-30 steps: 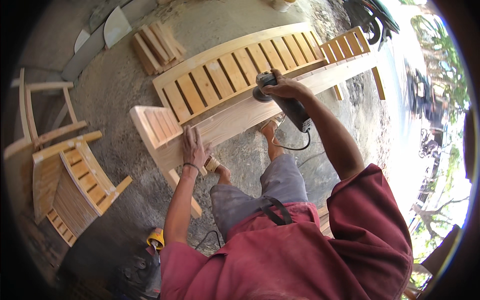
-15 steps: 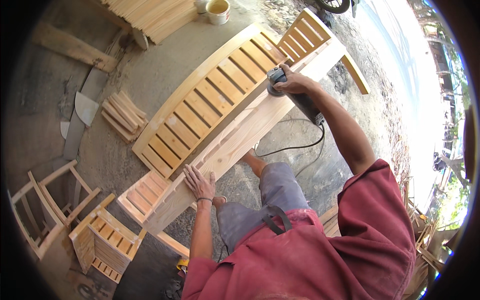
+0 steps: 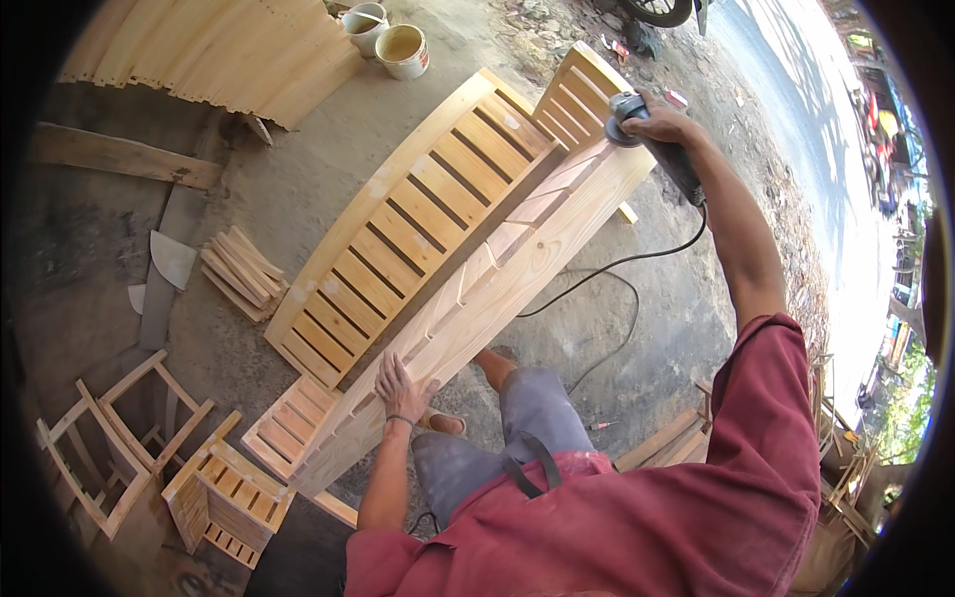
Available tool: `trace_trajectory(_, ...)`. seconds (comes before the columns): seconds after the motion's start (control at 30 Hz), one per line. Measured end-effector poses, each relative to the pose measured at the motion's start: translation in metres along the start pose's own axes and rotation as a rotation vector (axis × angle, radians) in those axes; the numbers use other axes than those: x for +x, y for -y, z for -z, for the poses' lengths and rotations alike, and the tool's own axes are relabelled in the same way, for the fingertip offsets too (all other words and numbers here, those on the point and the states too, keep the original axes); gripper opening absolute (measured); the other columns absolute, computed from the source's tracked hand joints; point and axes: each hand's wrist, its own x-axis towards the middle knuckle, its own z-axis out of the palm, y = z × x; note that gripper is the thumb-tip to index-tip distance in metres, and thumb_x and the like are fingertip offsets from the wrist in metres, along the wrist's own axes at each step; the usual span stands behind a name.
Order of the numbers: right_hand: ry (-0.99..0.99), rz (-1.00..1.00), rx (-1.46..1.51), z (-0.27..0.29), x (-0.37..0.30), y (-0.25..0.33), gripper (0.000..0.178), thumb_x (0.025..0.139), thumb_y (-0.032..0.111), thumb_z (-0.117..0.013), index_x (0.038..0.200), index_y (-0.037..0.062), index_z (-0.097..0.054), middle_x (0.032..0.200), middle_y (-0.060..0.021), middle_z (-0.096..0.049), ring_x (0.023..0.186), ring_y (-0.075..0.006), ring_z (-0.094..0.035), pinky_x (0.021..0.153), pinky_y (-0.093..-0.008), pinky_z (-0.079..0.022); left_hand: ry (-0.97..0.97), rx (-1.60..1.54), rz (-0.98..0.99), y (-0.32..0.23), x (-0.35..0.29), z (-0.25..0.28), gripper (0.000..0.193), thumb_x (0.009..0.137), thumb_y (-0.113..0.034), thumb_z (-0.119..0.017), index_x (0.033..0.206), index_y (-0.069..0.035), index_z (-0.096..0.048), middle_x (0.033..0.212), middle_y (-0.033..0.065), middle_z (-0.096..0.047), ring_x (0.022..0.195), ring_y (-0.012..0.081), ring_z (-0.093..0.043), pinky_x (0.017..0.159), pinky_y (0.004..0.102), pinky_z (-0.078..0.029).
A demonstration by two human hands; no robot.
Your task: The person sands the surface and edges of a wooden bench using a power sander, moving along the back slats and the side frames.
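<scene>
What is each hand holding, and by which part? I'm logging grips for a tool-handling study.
The right hand grips the corded sander around the top of its body. The left hand holds nothing; it rests flat on the long wooden board.

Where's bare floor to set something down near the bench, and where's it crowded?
Free: concrete between the slatted bench and the bundle of short slats; also right of the seat plank, though the sander's cord loops across there. Crowded: lower left, with small chair frames; top, two buckets beside stacked boards. Left hand presses the plank; right hand grips the sander.

Pale yellow slatted bench (image 3: 468,249), grey sander (image 3: 652,139), dark-red shirt (image 3: 676,497).
</scene>
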Motion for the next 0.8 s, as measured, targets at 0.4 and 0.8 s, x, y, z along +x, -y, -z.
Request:
trace_trajectory(0.4, 0.082, 0.357, 0.248, -0.011, -0.020, 0.055, 0.075, 0.086, 0.041, -0.071, 0.144, 0.0014, -0.046, 0.125, -0.0155, -0.065, 0.110, -0.0245, -0.064, 0.093, -0.0359, -0.050, -0.020, -0.077, 0.026, -0.004, -0.009, 0.009, 0.110, 0.081, -0.066, -0.068, 0.156, 0.000, -0.021, 0.163, 0.0271, -0.016, 0.152, 0.0413, -0.012, 0.120, 0.0576, -0.012)
trace_trajectory(0.8, 0.347, 0.116, 0.720, -0.154, -0.247, 0.238, 0.065, 0.096, 0.045, -0.064, 0.144, 0.0094, -0.040, 0.088, -0.0076, -0.060, 0.070, -0.0163, -0.060, 0.063, -0.0317, -0.053, -0.317, -0.188, 0.379, 0.153, -0.116, -0.046, 0.084, 0.099, -0.052, -0.048, 0.159, -0.001, -0.019, 0.167, 0.0227, -0.007, 0.154, 0.0395, -0.009, 0.123, 0.0572, -0.013)
